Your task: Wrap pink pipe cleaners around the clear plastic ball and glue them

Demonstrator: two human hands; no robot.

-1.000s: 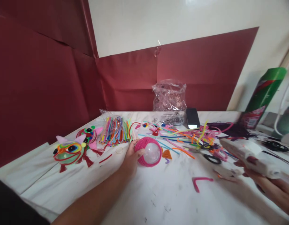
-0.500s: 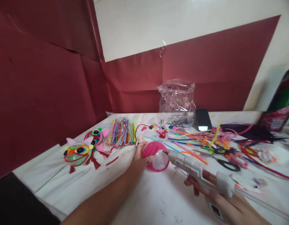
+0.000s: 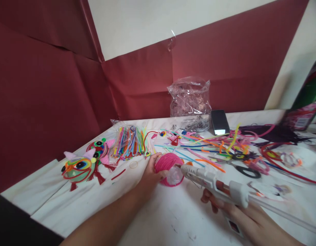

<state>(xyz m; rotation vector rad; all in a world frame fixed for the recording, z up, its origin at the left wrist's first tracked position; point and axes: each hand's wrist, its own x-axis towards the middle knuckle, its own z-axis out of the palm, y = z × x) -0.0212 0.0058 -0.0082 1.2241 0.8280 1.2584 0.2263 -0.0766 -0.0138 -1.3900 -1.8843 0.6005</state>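
My left hand (image 3: 150,171) grips a clear plastic ball (image 3: 169,168) partly wrapped in pink pipe cleaner, resting on the white table (image 3: 158,218). My right hand (image 3: 237,215) is closed round a white glue gun (image 3: 214,182). The gun's nozzle touches the clear part of the ball from the right. Two finished ball figures with eyes and ears (image 3: 81,167) lie to the left of my left hand.
A packet of coloured pipe cleaners (image 3: 129,141) lies behind the ball. Loose pipe cleaners (image 3: 214,143) and black-handled scissors (image 3: 244,169) are scattered to the right. A clear plastic bag (image 3: 190,100) and a phone (image 3: 219,122) stand by the red wall. A green can (image 3: 308,102) is far right.
My right hand has brought the glue gun from the far right over to the ball; its nozzle now touches the ball. My left hand has kept hold of the ball.
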